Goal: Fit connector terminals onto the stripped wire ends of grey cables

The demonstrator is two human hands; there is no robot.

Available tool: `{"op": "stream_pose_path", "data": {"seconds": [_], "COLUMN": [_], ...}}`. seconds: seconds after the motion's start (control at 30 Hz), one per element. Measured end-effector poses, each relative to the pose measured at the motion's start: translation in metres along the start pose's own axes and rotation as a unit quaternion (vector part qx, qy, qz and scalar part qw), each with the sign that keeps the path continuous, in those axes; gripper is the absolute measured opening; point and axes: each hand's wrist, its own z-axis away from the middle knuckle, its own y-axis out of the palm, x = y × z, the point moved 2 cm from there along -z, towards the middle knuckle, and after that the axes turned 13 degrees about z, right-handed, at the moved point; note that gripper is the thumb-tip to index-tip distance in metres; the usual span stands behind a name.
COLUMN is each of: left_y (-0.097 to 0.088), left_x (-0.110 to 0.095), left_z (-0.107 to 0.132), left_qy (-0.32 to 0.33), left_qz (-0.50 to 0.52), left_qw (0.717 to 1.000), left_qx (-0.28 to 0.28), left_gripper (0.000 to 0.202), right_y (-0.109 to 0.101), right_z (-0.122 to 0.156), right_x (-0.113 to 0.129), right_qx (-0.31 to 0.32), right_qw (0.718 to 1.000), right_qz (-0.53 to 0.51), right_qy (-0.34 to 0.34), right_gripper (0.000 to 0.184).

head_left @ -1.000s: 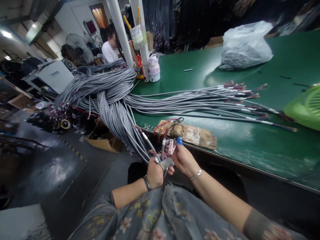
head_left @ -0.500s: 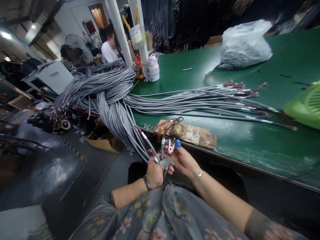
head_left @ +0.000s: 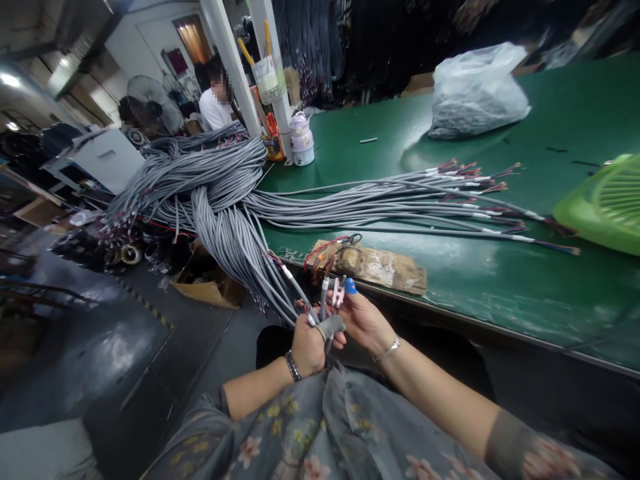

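Note:
My left hand (head_left: 306, 348), its thumb wrapped in grey, is closed around the ends of several grey cables (head_left: 296, 285) at the bench edge. Thin coloured wires fan out near its fingers. My right hand (head_left: 367, 325), with a blue cover on the thumb tip, pinches a small pink clip (head_left: 339, 292). That clip sits right beside an upright grey cable end (head_left: 325, 293) with a white band; whether it bites on the cable I cannot tell. From the bench, a thick bundle of grey cables (head_left: 227, 233) hangs down towards my left hand.
A worn wooden board (head_left: 390, 268) with red and black leads lies at the edge of the green bench (head_left: 500, 293). More cables (head_left: 360, 200) stretch across it. Farther off are a plastic bag (head_left: 477, 93), a green basket (head_left: 607, 203), a lilac bottle (head_left: 301, 139) and a seated person (head_left: 215, 107).
The view has shifted slightly, so the bench things appear a little farther left. Both hands keep nearly the same pose and hold on the cables and the clip.

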Motion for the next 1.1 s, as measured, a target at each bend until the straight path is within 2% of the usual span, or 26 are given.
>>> {"op": "stream_pose_path", "data": {"seconds": [0.3, 0.43, 0.53, 0.8, 1.1], "left_y": [0.000, -0.005, -0.012, -0.026, -0.040], "left_x": [-0.001, -0.002, -0.003, -0.004, 0.004], "left_z": [0.000, 0.003, 0.006, 0.012, 0.007], "left_qy": [-0.006, -0.002, -0.001, 0.025, 0.042], "left_qz": [-0.001, 0.003, 0.019, 0.087, 0.067], "left_qw": [1.000, 1.000, 1.000, 0.996, 0.996], "left_qx": [-0.004, -0.011, -0.007, -0.019, 0.028], "left_gripper": [0.039, 0.038, 0.037, 0.033, 0.038], "right_y": [0.003, -0.003, -0.009, -0.015, -0.035], "right_z": [0.001, 0.003, 0.007, 0.019, 0.035], "right_x": [0.000, 0.000, -0.001, -0.012, -0.030], "right_qx": [-0.014, -0.081, -0.110, -0.099, -0.100], "right_qw": [1.000, 0.996, 0.993, 0.994, 0.994], "right_qz": [0.002, -0.016, -0.029, -0.032, 0.023], "right_qy": [0.001, -0.026, -0.020, 0.015, 0.020], "right_gripper": [0.048, 0.040, 0.035, 0.028, 0.024]}}
